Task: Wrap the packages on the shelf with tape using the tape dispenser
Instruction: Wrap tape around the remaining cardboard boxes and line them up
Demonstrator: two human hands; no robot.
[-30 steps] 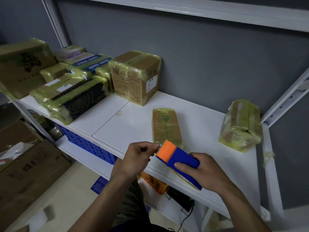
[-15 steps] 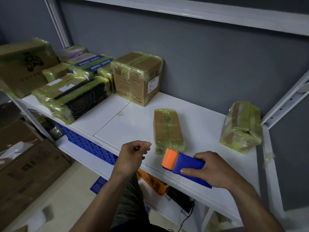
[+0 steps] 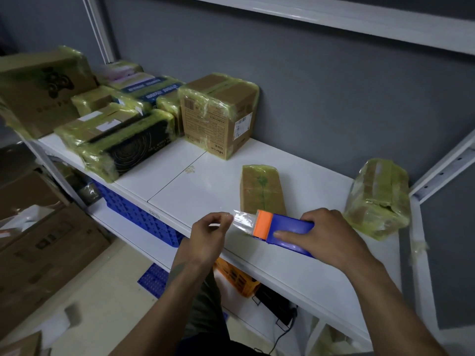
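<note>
head view looks down on a white shelf [image 3: 257,155] set against a grey wall [image 3: 334,98]. at its left end lies a pile of packages [image 3: 115,119], all wrapped in yellowish tape and touching one another. just right of the pile a brown box [image 3: 218,111] stands upright near the wall, taped along its edges. at the right end, near the shelf's post, sits a lumpy package [image 3: 377,199], well apart from the box. between them, nearer the front edge, a flat package [image 3: 262,188] lies on the shelf. the right hand [image 3: 331,237] is just in front of that flat package. its fingers are curled over the blue body of the tape dispenser [image 3: 285,229] and its thumb lies along the near side. the dispenser's orange end points left. the left hand [image 3: 208,235] pinches the free end of a clear strip of tape [image 3: 243,220] between thumb and fingertips. the strip runs from the orange end to that hand.
</note>
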